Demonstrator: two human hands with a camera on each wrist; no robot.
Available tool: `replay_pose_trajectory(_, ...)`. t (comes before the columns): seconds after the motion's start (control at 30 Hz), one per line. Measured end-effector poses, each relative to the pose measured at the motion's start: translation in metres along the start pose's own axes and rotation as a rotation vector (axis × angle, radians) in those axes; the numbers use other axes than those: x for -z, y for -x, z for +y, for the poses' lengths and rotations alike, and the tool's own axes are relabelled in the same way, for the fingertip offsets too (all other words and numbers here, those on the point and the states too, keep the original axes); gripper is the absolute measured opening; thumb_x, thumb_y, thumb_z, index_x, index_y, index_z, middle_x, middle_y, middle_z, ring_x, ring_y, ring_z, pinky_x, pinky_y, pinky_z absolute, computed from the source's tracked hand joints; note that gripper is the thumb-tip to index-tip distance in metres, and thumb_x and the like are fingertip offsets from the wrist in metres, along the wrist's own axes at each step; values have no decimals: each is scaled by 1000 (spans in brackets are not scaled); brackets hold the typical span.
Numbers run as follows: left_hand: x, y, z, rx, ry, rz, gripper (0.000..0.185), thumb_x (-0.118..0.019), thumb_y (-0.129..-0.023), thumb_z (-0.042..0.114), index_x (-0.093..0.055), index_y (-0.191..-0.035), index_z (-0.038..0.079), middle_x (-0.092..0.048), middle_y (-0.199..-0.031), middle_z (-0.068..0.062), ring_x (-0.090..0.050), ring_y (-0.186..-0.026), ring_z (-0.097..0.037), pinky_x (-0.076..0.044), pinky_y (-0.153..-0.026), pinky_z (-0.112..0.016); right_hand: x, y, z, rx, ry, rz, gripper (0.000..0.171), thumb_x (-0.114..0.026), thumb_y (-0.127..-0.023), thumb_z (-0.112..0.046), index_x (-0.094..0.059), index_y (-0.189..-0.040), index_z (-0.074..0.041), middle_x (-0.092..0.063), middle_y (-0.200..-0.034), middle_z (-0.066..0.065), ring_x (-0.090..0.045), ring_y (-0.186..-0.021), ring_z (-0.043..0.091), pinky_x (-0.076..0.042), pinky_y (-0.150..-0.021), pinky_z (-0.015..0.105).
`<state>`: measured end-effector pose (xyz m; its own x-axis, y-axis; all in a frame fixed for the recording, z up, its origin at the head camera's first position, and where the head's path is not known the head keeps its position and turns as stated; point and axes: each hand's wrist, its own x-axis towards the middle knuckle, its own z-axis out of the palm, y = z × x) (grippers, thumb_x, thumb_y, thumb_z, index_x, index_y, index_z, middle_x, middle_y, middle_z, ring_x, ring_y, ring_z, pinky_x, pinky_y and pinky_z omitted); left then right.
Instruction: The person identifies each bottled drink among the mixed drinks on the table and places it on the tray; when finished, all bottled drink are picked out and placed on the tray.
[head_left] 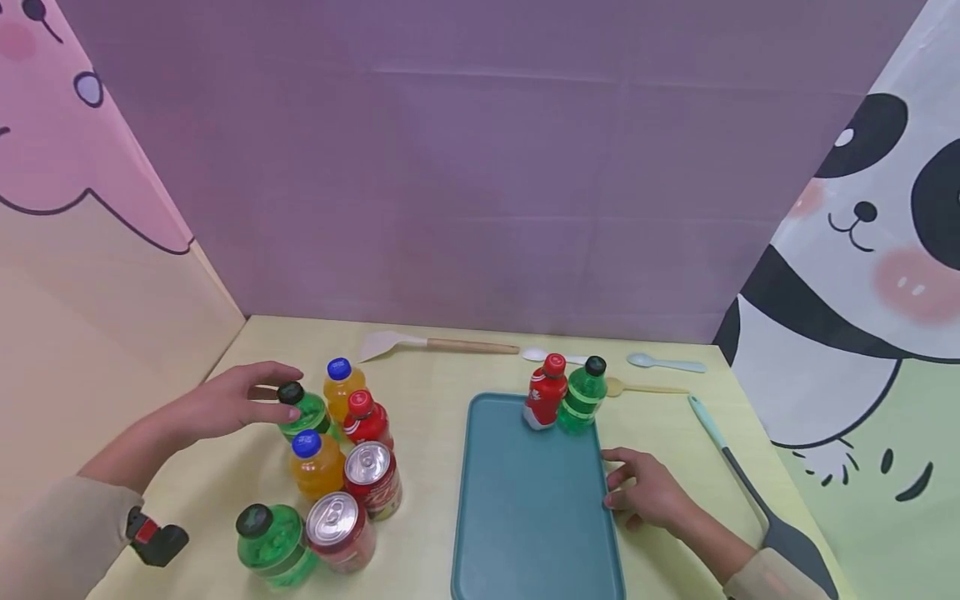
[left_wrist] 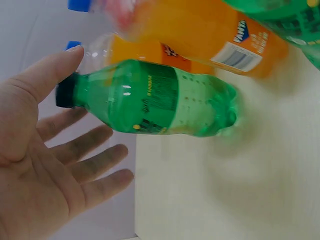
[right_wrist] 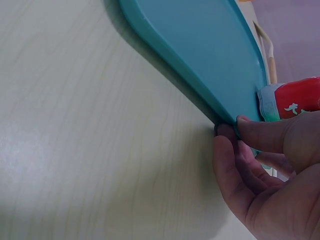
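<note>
My left hand (head_left: 223,404) reaches to a green soda bottle (head_left: 307,417) with a black cap. In the left wrist view its fingers are spread and the thumb (left_wrist: 52,70) lies beside the cap, not curled round it; whether it touches is unclear. Orange soda bottles (head_left: 318,468) with blue caps, a red-capped bottle (head_left: 367,421), two cans (head_left: 372,479) and another green bottle (head_left: 276,546) crowd around. My right hand (head_left: 647,492) pinches the right rim of a teal tray (head_left: 536,508), thumb on top and fingers beneath, as the right wrist view shows.
On the tray's far end stand a red bottle (head_left: 545,392) and a green bottle (head_left: 582,396). Behind lie a spatula (head_left: 442,343) and several spoons (head_left: 666,362). A dark turner (head_left: 750,483) lies along the right side. A purple wall (head_left: 480,167) closes off the back.
</note>
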<state>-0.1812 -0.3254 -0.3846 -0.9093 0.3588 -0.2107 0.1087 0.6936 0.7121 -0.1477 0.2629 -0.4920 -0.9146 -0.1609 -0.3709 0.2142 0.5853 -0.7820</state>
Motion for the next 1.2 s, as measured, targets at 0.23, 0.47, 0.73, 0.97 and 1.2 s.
replay_pose_trajectory(0.23,-6,-4,-8,9,44,-17,61,-73,-96,33,-52,-142,-1,-58,-136,-23,-59,-124,-47,-59,-92,-54,1,0,2,1,-4,1,71,-78,-82,6,-50,-147,1,-64,-95,11,-67,-70,23,-58,-52,41)
replay_pose_trajectory(0.47,-10,-6,-11,-8,41,51,54,-76,-94,28,-58,-137,1,-62,-129,-19,-62,-119,-41,-60,-90,-51,2,-1,4,30,-10,-3,71,-77,-82,6,-49,-147,1,-64,-95,11,-67,-70,23,-58,-51,41)
replay_pose_trajectory(0.73,-13,-2,-19,-1,46,120,46,-77,-93,31,-64,-129,6,-63,-127,-17,-62,-120,-42,-59,-90,-55,0,-2,5,43,-8,-8,70,-76,-81,7,-50,-146,3,-65,-93,11,-68,-71,23,-58,-51,41)
replay_pose_trajectory(0.97,-17,1,-25,-44,89,163,39,-74,-96,30,-64,-127,8,-63,-126,-15,-58,-124,-44,-60,-90,-53,1,-1,3,36,1,-4,70,-76,-81,8,-50,-146,3,-64,-93,11,-67,-71,22,-58,-50,40)
replay_pose_trajectory(1.2,-21,3,-28,-56,78,199,33,-73,-97,27,-65,-124,8,-66,-119,-12,-62,-118,-37,-63,-85,-39,0,0,3,30,-10,-2,70,-75,-81,8,-50,-146,3,-65,-92,11,-66,-71,22,-58,-51,40)
